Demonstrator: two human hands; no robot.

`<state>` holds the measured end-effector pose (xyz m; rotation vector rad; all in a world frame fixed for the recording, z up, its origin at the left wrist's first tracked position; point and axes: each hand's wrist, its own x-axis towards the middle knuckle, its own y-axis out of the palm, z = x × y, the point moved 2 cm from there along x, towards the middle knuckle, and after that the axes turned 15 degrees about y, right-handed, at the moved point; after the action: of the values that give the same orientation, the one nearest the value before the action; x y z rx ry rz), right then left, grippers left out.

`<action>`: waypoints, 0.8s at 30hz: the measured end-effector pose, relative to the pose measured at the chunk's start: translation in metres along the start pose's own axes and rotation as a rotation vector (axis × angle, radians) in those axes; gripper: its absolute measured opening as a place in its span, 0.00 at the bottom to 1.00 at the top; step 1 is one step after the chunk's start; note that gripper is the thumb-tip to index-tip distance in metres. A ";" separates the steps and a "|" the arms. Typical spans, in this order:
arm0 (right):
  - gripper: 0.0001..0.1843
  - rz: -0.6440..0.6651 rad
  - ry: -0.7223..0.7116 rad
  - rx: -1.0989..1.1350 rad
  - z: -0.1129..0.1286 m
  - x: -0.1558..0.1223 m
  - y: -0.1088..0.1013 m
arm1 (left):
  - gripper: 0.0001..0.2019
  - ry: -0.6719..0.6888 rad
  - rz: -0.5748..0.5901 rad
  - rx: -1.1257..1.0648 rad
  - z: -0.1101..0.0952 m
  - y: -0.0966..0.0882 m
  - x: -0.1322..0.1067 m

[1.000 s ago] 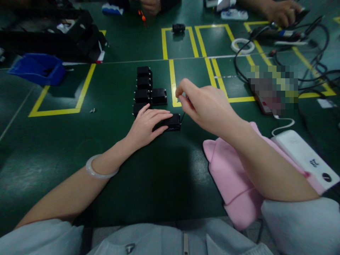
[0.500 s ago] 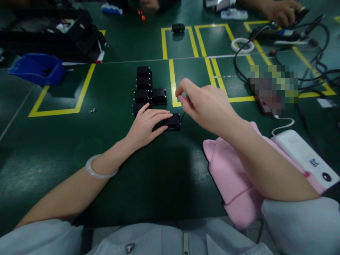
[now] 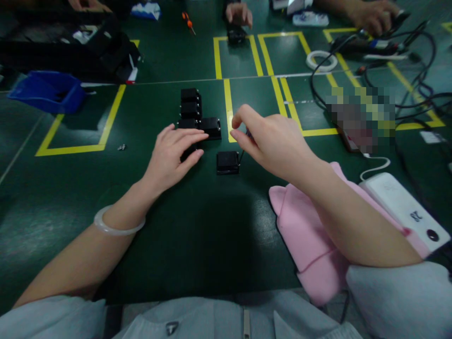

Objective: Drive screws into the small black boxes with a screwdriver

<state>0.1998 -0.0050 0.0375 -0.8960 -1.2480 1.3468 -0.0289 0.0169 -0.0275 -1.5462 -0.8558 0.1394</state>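
A small black block [image 3: 228, 161] lies by itself in front of me. My right hand [image 3: 263, 136] is closed in a pinch just beyond its right side. From those fingers a thin dark rod-like tool [image 3: 242, 156] slants down to the block's right edge; its upper part is mostly hidden. My left hand [image 3: 174, 153], fingers spread, is over the nearest block of a column of similar black blocks [image 3: 190, 110]. That block is largely covered, and whether I grip it is unclear. Another black block [image 3: 210, 127] stands against the column's right side.
Small metal bits [image 3: 122, 147] lie left of my left hand. A blue bin [image 3: 47, 92] and black trays [image 3: 70, 52] are at far left. Right are a pink cloth item [image 3: 318, 235], a white power bank [image 3: 406, 212], tape [image 3: 321, 61] and cables. Co-workers' hands [image 3: 239, 14] are across the table.
My left hand has left the lone black block and shifted left to the column. My right hand stays nearly in place. Across the table, a co-worker's hand has come to the black cylindrical part.
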 end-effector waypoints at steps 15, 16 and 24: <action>0.20 -0.007 -0.002 0.021 -0.001 0.000 0.000 | 0.36 -0.110 0.257 0.157 0.066 -0.040 -0.041; 0.20 -0.007 -0.002 0.019 -0.001 0.000 0.000 | 0.38 -0.125 0.274 0.170 0.075 -0.045 -0.046; 0.20 0.007 -0.007 0.023 -0.001 0.000 0.001 | 0.43 -0.290 0.252 0.284 0.154 -0.054 -0.034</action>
<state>0.2004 -0.0045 0.0361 -0.8813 -1.2333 1.3685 -0.1622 0.1176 -0.0217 -1.3770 -0.8216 0.6543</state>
